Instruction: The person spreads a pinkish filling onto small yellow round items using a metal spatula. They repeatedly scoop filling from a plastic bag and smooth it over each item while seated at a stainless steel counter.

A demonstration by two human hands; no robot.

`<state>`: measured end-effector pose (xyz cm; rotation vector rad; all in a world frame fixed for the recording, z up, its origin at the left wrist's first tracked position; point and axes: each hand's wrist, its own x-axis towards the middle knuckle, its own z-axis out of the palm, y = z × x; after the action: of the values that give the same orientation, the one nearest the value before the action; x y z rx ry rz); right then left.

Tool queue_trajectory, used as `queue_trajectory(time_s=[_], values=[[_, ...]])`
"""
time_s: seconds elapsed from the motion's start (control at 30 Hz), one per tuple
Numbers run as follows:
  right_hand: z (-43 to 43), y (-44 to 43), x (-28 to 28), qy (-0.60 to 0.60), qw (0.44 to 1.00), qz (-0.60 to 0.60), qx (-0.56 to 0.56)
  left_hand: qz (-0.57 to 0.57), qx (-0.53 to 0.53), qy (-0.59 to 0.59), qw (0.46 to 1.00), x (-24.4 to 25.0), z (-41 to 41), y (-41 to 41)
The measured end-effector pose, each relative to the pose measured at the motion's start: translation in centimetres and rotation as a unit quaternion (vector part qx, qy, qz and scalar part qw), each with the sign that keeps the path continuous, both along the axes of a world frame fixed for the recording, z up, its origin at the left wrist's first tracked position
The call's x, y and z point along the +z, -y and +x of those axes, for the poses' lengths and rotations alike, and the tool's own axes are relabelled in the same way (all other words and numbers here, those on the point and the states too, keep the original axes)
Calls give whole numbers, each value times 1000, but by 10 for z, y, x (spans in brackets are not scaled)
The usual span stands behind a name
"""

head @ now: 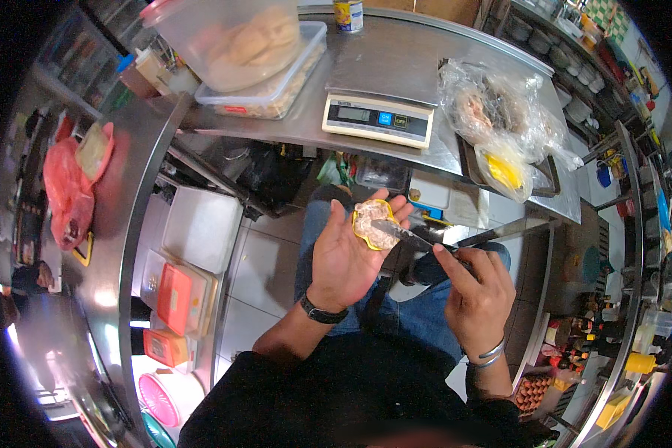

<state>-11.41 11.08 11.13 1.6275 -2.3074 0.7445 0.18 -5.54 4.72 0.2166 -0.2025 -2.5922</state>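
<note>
On the open palm of my left hand (347,269) rests a round yellow dumpling wrapper (357,232), its edge curling up around a pale minced filling (373,211). My right hand (477,297) grips a knife or narrow spatula (407,234), index finger laid along it. The blade's tip touches the filling. Both hands are above my lap, in front of the steel table's near edge. On that table, a kitchen scale (378,120) stands ahead, and a clear plastic bag (473,109) with pinkish contents lies to its right. A small bag with yellow wrappers (503,171) overhangs a dark tray.
A large plastic tub (229,45) sits on a lidded container (291,84) at the back left. Behind the scale is a can (348,15). A red plastic bag (67,190) lies on the left counter. Egg trays (532,395) are low at right.
</note>
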Motion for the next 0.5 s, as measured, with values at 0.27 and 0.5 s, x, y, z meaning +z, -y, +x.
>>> queue_trajectory(time_s=[0.27, 0.5], values=[[-18, -9, 5, -19, 1000, 25, -3, -50, -66, 60, 995, -9, 3, 3], [-28, -18, 21, -34, 999, 17, -34, -77, -89, 69, 991, -15, 3, 2]])
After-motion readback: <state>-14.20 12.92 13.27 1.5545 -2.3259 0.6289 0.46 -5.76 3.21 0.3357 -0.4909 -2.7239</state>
